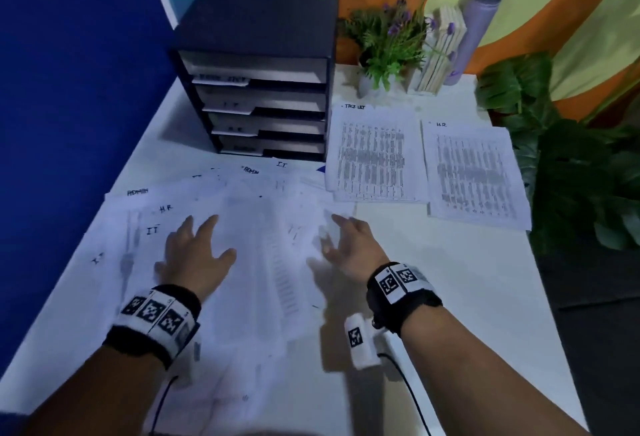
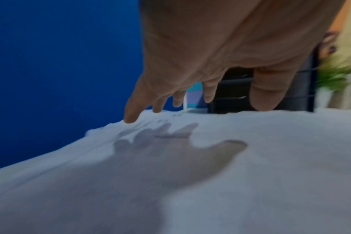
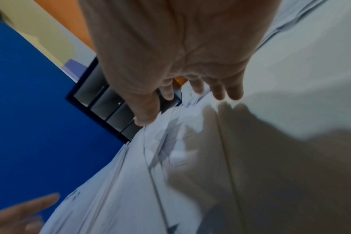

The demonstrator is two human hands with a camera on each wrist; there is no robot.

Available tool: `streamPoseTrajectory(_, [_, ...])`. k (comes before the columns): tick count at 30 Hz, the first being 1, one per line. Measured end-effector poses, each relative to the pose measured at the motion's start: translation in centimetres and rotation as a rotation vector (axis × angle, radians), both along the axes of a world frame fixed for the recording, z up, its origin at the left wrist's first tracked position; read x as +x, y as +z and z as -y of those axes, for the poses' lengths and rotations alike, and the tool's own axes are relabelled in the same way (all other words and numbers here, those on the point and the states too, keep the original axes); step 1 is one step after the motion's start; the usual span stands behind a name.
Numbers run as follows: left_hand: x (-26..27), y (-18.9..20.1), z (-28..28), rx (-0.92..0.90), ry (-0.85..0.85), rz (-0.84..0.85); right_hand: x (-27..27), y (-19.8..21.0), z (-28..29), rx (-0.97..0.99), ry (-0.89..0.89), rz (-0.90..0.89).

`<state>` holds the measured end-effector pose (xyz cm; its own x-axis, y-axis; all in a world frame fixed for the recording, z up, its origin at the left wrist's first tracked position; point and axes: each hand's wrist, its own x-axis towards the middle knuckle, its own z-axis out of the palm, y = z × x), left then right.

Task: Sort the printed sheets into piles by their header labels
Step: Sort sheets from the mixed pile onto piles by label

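A loose spread of printed sheets point(image 1: 256, 227) covers the near left of the white table point(image 1: 450, 297), with hand-written headers such as ADMIN, H.R and IT showing. My left hand point(image 1: 197, 248) hovers just over the spread with fingers splayed, holding nothing; its shadow falls on the paper point(image 2: 170, 158). My right hand point(image 1: 349, 245) is spread over the sheets' right edge, also empty point(image 3: 190, 88). Two sorted piles lie at the back right: one with a blurred header point(image 1: 375, 155) and one headed H.R point(image 1: 474, 176).
A dark tray rack point(image 1: 259, 89) with labelled shelves stands behind the spread. A potted plant point(image 1: 384, 44), books and a grey bottle point(image 1: 481, 20) sit at the back. A blue partition point(image 1: 69, 89) bounds the left; leafy plants point(image 1: 571, 158) stand off the right edge.
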<state>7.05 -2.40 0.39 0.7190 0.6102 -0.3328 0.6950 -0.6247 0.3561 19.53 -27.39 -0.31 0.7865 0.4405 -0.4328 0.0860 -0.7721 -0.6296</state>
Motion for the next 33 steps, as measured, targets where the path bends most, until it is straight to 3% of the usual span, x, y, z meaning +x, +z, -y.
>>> streamPoseTrajectory(5, [-5.0, -1.0, -6.6, -0.205, 0.179, -0.06, -1.5, -0.6, -4.7, -0.107, -0.053, -0.043])
streamPoseTrajectory(13, [-8.4, -2.4, -8.3, -0.203, 0.004, -0.091, -4.0, -1.0, -10.0, -0.165, 0.028, -0.013])
streamPoseTrajectory(19, [-10.2, -2.7, -6.4, -0.203, 0.002, 0.02, -4.2, -0.8, -9.8, -0.231, 0.08, -0.01])
streamPoseTrajectory(24, [-10.3, -2.4, -4.8, -0.275, 0.13, 0.133, -6.1, 0.0, -8.8, -0.24, -0.133, 0.168])
streamPoseTrajectory(29, [-9.3, -2.0, -3.2, -0.428, 0.222, 0.35, -7.9, -0.8, -7.8, -0.06, -0.22, -0.083])
streamPoseTrajectory(33, [-8.8, -2.3, -3.0, -0.589, 0.303, 0.41, -8.2, -1.2, -6.7, -0.006, -0.337, -0.08])
